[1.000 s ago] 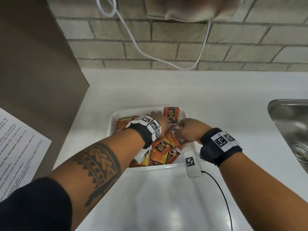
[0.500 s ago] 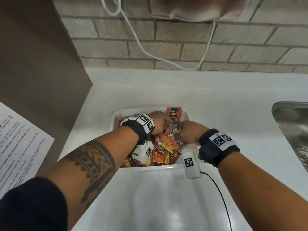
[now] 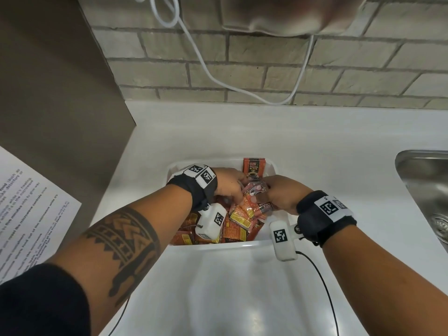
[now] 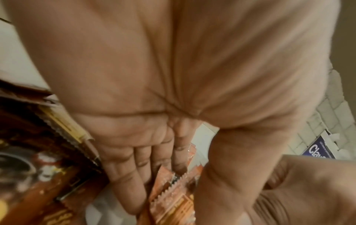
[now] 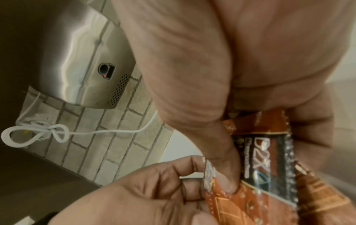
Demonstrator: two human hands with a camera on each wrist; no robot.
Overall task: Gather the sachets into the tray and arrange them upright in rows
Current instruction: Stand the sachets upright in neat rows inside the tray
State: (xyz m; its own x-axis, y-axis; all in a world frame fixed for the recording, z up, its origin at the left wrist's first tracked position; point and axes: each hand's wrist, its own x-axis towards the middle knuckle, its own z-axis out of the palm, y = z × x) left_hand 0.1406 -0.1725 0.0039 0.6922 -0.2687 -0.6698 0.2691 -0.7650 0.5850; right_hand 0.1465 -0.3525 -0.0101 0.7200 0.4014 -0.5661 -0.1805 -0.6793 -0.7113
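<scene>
- A person's left hand [image 3: 229, 185] and right hand [image 3: 282, 192] meet over the far half of a white tray [image 3: 218, 247] on a pale counter [image 3: 242, 132], both working one small bundle of sachets [image 3: 254, 192] held between them.
- The right hand clamps a stack of orange-and-black sachets [image 5: 269, 167] between thumb and curled fingers; the right wrist view shows the thumb pressed flat on the top packet.
- The left hand's fingers [image 4: 123, 182] lie nearly straight along the bundle's edge with the thumb closing on the other side, so it pinches the same stack; how firmly cannot be told.
- Compared with a second ago, the hands have drawn closer together and lifted the bundle toward the tray's back wall, where one sachet [image 3: 253, 167] already stands upright.
- The loose heap [image 3: 238, 218] in the near half of the tray looks much as it did: packets lying flat and at angles, none yet in rows.
- Read as a judgement, the gathering appears finished and the squaring-up of a first handful is under way; the bulk of the arranging remains.
- A steel sink [image 3: 426, 190] sits to the right, a printed sheet [image 3: 31, 209] to the left, and a white cable [image 3: 218, 78] loops across the brick wall [image 3: 315, 69].
</scene>
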